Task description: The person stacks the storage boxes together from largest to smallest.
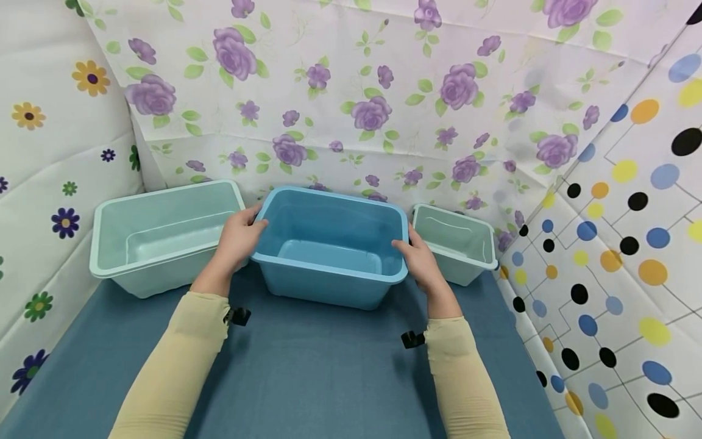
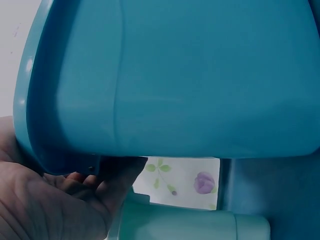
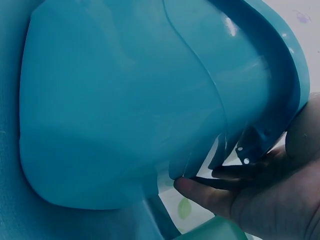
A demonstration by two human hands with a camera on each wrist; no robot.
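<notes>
The blue tub [image 1: 323, 285] is between left fingers [image 2: 122, 182] and right fingers [image 3: 207, 195] — both pinching its rim [image 1: 329, 271].

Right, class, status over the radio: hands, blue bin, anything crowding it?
Left hand, right hand: gripping opposite ends of blue bin. Bin upright, empty. Close alongside: larger green bin left, smaller green bin right.

A makeshift booth-like corner: a creased white rose-printed sheet [image 1: 329, 42] across the top of the frame, a white daisy-printed sheet [image 1: 44, 161] at left and a white dotted sheet [image 1: 620, 213] at right enclose a flat blue worktop [image 1: 329, 372].
</notes>
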